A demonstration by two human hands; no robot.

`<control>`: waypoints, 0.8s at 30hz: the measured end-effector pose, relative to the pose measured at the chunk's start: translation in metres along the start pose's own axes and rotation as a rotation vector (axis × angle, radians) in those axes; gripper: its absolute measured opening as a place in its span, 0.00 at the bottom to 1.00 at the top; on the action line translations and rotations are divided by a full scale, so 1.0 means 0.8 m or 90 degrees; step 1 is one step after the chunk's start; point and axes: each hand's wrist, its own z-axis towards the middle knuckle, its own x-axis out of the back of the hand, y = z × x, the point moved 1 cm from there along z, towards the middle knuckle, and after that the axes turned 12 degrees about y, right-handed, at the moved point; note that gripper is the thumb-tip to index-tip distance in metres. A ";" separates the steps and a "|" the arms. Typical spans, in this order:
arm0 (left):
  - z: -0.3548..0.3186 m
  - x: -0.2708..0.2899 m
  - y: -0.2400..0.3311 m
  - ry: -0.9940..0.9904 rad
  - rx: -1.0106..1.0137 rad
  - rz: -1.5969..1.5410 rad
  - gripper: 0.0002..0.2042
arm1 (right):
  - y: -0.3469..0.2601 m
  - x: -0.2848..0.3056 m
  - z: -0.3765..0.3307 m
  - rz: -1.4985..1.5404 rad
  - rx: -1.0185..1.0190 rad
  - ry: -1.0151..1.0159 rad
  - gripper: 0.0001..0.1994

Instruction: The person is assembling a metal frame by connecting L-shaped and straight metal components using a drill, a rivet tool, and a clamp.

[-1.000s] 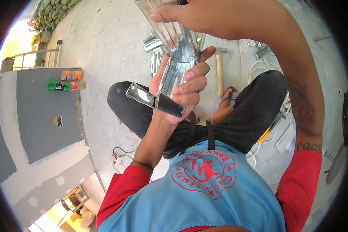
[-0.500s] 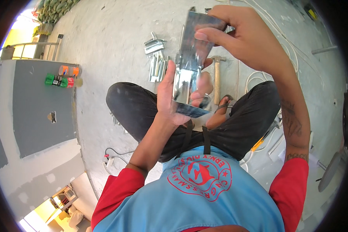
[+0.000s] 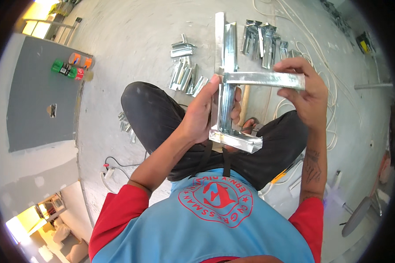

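A shiny galvanized metal channel [image 3: 227, 101] stands lengthwise in front of me, over my lap. My left hand [image 3: 198, 109] is closed around its lower half, thumb along the near left side and fingertips showing on the right. A bent strip [image 3: 259, 79] sticks out rightward from its middle, and another bent flange [image 3: 237, 141] juts out at its lower end. At the far end of the middle strip, my right hand [image 3: 309, 90] pinches the metal between thumb and fingers. Behind the channel shows a hammer's wooden handle [image 3: 245, 98], its head hidden.
Cut metal pieces lie in piles on the concrete floor, at left [image 3: 184, 74] and beyond the channel [image 3: 261, 41]. A white cable [image 3: 333, 103] loops at the right. Two plastic bottles [image 3: 68, 69] rest on a grey panel [image 3: 39, 105]. A fan [image 3: 357, 217] stands lower right.
My right hand has moved from the channel's upper end down and right, onto the strip's end. The channel has turned, so its projecting strip and flange now show.
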 end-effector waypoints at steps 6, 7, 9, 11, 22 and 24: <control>-0.001 0.000 0.029 -0.041 -0.139 0.162 0.21 | -0.005 0.000 -0.041 0.009 0.011 0.075 0.13; -0.001 0.000 0.030 -0.049 -0.140 0.196 0.21 | -0.005 0.000 -0.046 0.012 0.013 0.090 0.12; 0.000 -0.002 0.027 -0.028 -0.133 0.215 0.21 | -0.006 -0.001 -0.055 0.001 0.010 0.127 0.10; 0.000 -0.004 0.026 -0.015 -0.145 0.224 0.21 | -0.005 -0.002 -0.061 -0.032 0.053 0.105 0.10; 0.017 0.012 0.027 -0.058 -0.232 0.181 0.24 | 0.005 -0.028 -0.061 0.013 0.029 0.138 0.16; 0.021 0.015 0.024 -0.079 -0.288 0.170 0.25 | 0.003 -0.032 -0.061 -0.006 0.036 0.144 0.16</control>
